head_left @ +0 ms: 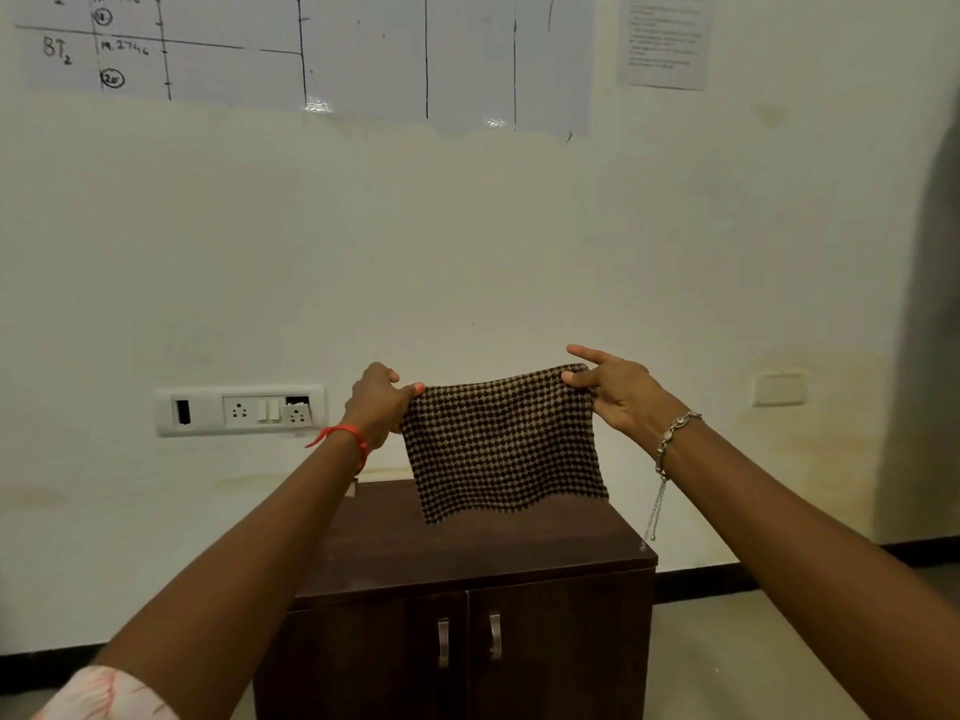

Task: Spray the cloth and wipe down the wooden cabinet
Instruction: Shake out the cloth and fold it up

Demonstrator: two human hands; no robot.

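Closest to me, both bare forearms reach out from the bottom corners, a pale floral sleeve [104, 693] at the left elbow. My left hand [379, 402] is closed in a pinch on the upper left corner of the brown-and-black checked woven cloth [501, 441]; my right hand [615, 392] pinches the upper right corner with thumb and middle fingers while the index finger sticks out free. The cloth hangs flat between the hands, its lower edge just above the top of the dark brown wooden two-door cabinet [467, 553], which stands below and beyond both wrists. I see no spray bottle anywhere, so I judge the spraying step has nothing to hand. The risks: the right pinch looks light, so that corner could slip and the cloth swing down from the left hand alone. Freeing one hand to fetch a bottle would let the cloth fold up. The thin silver bracelet chain [657, 504] dangling under my right wrist could snag the weave or drag across the cabinet top while wiping.
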